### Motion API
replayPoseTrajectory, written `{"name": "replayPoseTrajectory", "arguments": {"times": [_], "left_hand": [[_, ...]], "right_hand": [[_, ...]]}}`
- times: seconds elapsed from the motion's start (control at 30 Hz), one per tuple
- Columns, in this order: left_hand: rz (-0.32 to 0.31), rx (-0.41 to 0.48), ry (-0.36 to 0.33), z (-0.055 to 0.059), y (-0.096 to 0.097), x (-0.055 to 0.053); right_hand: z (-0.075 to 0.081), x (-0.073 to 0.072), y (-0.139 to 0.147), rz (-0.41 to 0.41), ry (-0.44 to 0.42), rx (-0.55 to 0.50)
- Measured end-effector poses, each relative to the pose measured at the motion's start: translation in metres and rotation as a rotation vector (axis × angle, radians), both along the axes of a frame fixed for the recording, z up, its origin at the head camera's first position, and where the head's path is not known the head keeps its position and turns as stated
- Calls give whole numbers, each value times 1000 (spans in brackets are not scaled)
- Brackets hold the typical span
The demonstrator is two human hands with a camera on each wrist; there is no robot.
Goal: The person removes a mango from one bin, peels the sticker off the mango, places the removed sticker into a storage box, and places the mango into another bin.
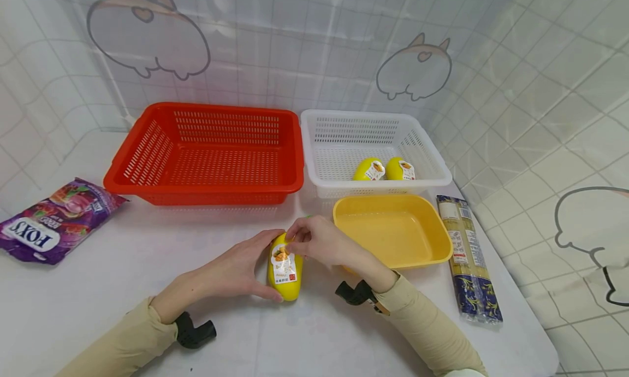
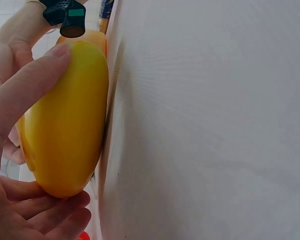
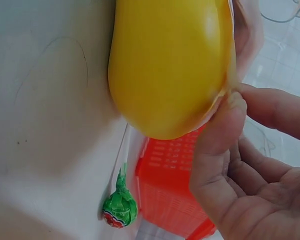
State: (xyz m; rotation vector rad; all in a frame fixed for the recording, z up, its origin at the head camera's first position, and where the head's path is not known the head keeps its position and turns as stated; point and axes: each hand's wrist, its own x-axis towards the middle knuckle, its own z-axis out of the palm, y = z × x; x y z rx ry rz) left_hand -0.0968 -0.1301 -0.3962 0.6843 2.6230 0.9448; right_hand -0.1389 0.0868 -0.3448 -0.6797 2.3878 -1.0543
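A smooth yellow oblong item, mango-like in shape, lies on the white table in front of me, its printed label facing up. My left hand holds it by the ends, thumb at the near end and fingers at the far end; the left wrist view shows the yellow item between them. Thumb and forefinger of my right hand pinch the label's edge near the far end. In the right wrist view, the pinched edge appears slightly lifted beside the yellow item. A green-wrapped lollipop lies beyond the item.
At the back stand a red basket and a white basket with two similar yellow items inside. A yellow tray is right of my hands, noodle-like packs beyond it. A purple FOX'S bag lies left.
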Motion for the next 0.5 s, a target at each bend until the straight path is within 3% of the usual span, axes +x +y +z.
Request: {"name": "replayPoseTrajectory", "arguments": {"times": [0.3, 0.5], "left_hand": [[-13, -1, 5, 1, 0, 0], [-9, -4, 3, 2, 0, 0]], "right_hand": [[0, -4, 3, 18, -114, -29], [-2, -6, 2, 33, -140, -54]]}}
